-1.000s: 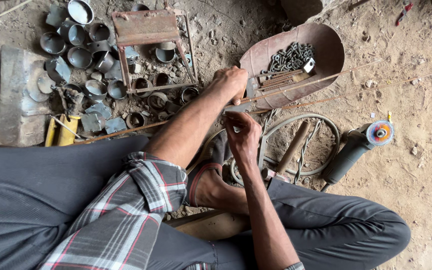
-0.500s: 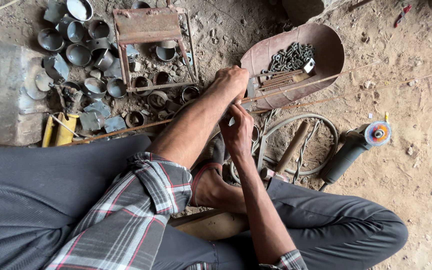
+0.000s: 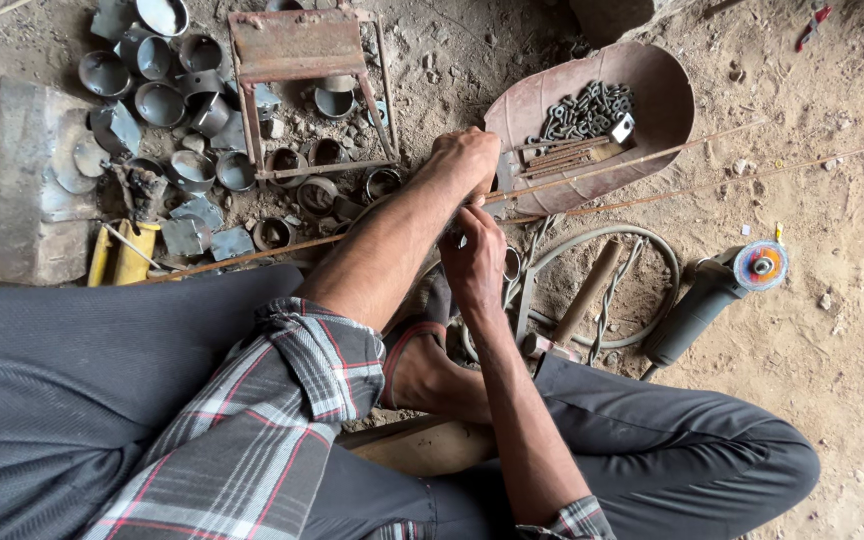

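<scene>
My left hand (image 3: 467, 155) is closed around a long thin metal rod (image 3: 642, 155) at the near rim of a rusty oval pan (image 3: 667, 100). Just below it, my right hand (image 3: 474, 258) is curled at the same rod, with a small shiny metal bit showing between its fingers. The two hands nearly touch. A second thin rod (image 3: 752, 175) runs off to the right across the dirt. The pan holds a heap of small metal links (image 3: 582, 108) and short rusty bars. My sandalled foot (image 3: 422, 350) rests right under the hands.
An angle grinder (image 3: 717, 290) lies on the dirt at the right, beside a wire ring (image 3: 652, 250) and a wooden-handled hammer (image 3: 582, 295). Several short metal cups (image 3: 157, 100) surround a rusty metal frame (image 3: 297, 50) at top left. A steel block (image 3: 27, 190) lies far left.
Both hands stay at the rod; my right hand has crept slightly up toward the left hand. The view has shifted a little.
</scene>
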